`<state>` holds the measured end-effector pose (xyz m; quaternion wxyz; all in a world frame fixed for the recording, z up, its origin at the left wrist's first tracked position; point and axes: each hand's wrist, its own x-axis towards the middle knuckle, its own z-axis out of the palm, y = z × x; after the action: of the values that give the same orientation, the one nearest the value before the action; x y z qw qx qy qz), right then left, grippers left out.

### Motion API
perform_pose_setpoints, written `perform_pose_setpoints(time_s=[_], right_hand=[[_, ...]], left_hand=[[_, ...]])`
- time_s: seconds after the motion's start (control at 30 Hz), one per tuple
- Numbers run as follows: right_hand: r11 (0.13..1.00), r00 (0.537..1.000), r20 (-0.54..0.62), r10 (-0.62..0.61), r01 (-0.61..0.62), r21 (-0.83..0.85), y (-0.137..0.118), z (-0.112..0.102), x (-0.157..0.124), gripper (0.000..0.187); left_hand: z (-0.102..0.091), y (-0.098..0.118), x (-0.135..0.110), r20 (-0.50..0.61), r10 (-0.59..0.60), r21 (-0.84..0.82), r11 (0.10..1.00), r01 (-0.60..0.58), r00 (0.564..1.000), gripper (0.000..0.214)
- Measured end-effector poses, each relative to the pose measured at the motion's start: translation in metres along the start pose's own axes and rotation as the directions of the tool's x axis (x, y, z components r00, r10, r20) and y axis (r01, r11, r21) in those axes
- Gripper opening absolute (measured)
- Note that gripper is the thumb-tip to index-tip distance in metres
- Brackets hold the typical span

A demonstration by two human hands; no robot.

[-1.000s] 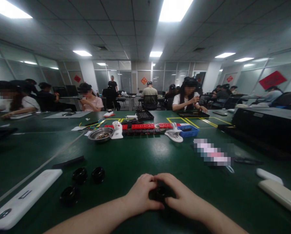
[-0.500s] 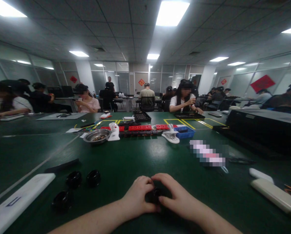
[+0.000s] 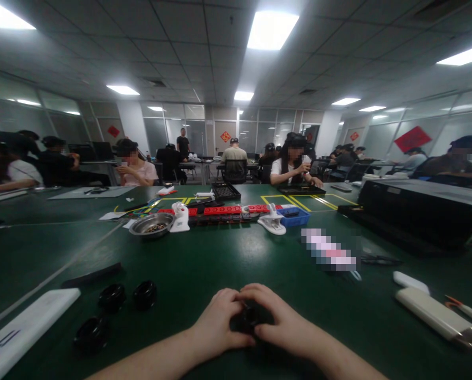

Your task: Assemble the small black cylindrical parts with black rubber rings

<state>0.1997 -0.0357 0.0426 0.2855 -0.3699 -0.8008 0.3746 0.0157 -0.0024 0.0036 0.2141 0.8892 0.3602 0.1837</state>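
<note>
Holding a small black ring-shaped part [image 3: 248, 318] between the left hand [image 3: 216, 322] and the right hand [image 3: 279, 319], over the near middle of the green tabletop [image 3: 188, 264]. Pinching it from both sides, with thumbs on the near side and with fingers bent around the far side. Cannot tell exactly where each fingertip presses, because of the dark shadow; cannot tell either whether resting it on the surface or lifting it slightly.

Can see, to the left of the left hand, three black hollow pieces [image 3: 144, 294] of similar look, set near one another. Behind these, can notice a dark bar [image 3: 91, 275], and farther left a long white object [image 3: 34, 327], cut by the picture edge. On the right side, can find a cream-coloured case [image 3: 430, 316] beside a smaller white object [image 3: 411, 282].

Farther ahead, can make out a metal bowl [image 3: 135, 230] with small pieces inside, a row of red blocks [image 3: 222, 210], a white clip [image 3: 273, 221] just beside a blue bin [image 3: 299, 220], and to the right a large black box [image 3: 414, 227]. Across the table, can see a seated person [image 3: 277, 169] in white sleeves.
</note>
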Motion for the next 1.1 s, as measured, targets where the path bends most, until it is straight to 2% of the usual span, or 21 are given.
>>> perform_pose_setpoints(time_s=[0.17, 0.23, 0.3, 0.43, 0.53, 0.67, 0.73, 0.77, 0.87, 0.97, 1.1], right_hand=[[0.972, 0.979, -0.185, 0.09, -0.126, -0.197, 0.0052, 0.0023, 0.0024, 0.035], [0.956, 0.983, -0.169, 0.074, -0.118, -0.27, 0.0049, 0.0025, 0.0027, 0.031], [0.964, 0.995, -0.094, 0.037, -0.061, -0.258, 0.0025, 0.0018, 0.0016, 0.027], [0.992, 0.998, 0.048, -0.04, 0.046, -0.121, -0.0023, 0.0007, -0.002, 0.052], [0.988, 0.999, -0.033, 0.017, -0.021, -0.15, -0.0011, 0.0021, -0.0018, 0.053], [0.963, 0.982, -0.173, 0.078, -0.119, -0.24, 0.0014, 0.0034, 0.0014, 0.033], [0.971, 0.989, -0.137, 0.046, -0.077, -0.226, 0.0004, 0.0027, 0.0018, 0.024], [0.98, 0.995, -0.097, 0.024, -0.042, -0.197, -0.0005, 0.0022, 0.0015, 0.026], [0.995, 1.0, 0.003, -0.026, 0.026, -0.098, -0.0027, 0.0007, -0.0004, 0.051], [0.994, 0.999, -0.048, 0.007, -0.012, -0.108, -0.0018, 0.0009, -0.0015, 0.055], [0.973, 0.981, -0.178, 0.077, -0.113, -0.201, 0.0017, 0.0031, -0.0006, 0.036]], left_hand=[[0.0018, -0.0016, -0.0012, -0.022, 0.003, -0.004, 1.0, -0.003, 1.0, 0.039], [0.0027, -0.0024, -0.0016, -0.029, 0.001, -0.012, 1.0, -0.002, 1.0, 0.04], [0.0037, -0.0031, -0.0019, -0.031, 0.003, -0.012, 1.0, -0.004, 1.0, 0.043], [0.0059, -0.0051, -0.0017, -0.029, 0.026, 0.01, 1.0, -0.026, 0.999, 0.043], [0.0064, -0.0059, -0.0013, -0.035, 0.041, 0.018, 0.999, -0.04, 0.999, 0.038], [0.0051, -0.005, -0.0008, -0.047, 0.024, -0.001, 1.0, -0.024, 0.999, 0.039], [0.0045, -0.004, -0.0006, -0.043, 0.006, -0.005, 1.0, -0.006, 0.999, 0.04], [0.0044, -0.0036, -0.0006, -0.038, 0.003, -0.004, 1.0, -0.003, 0.999, 0.041], [0.0043, -0.0028, -0.0008, -0.026, 0.017, 0.0, 1.0, -0.017, 1.0, 0.039], [0.0037, -0.0021, -0.0013, -0.028, 0.012, 0.004, 1.0, -0.012, 1.0, 0.037], [0.0024, -0.0012, -0.0014, -0.02, -0.008, 0.008, 1.0, 0.008, 1.0, 0.039]])
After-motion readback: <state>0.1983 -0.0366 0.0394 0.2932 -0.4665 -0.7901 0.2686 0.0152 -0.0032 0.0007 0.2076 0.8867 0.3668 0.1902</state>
